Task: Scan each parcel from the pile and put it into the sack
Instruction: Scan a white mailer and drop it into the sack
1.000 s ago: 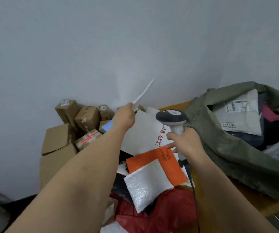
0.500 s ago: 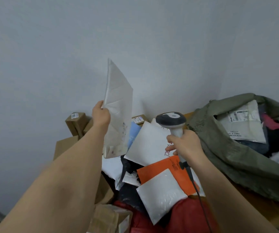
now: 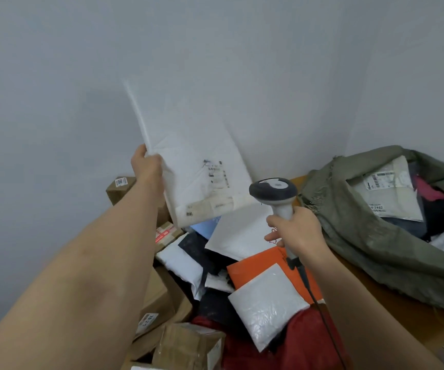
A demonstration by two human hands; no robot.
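Note:
My left hand (image 3: 146, 164) grips the left edge of a white padded envelope (image 3: 188, 166), held up above the pile with its printed label facing me. My right hand (image 3: 295, 233) grips the handle of a grey and white barcode scanner (image 3: 274, 190), whose head sits just right of the envelope's lower corner. Below lies the pile of parcels (image 3: 242, 263): white, orange, black and red mailers and brown boxes. At the right an olive green sack (image 3: 362, 236) lies open on the wooden table, with several parcels inside.
Brown cardboard boxes (image 3: 162, 297) are stacked at the left of the pile and near the front (image 3: 188, 345). The scanner's black cable (image 3: 319, 311) trails down over the parcels. A grey wall stands close behind. The wooden table edge (image 3: 429, 332) shows at the lower right.
My left hand lifted the white envelope off the pile and turned it from edge-on until its labelled face shows. The scanner hand stayed nearly still beside it.

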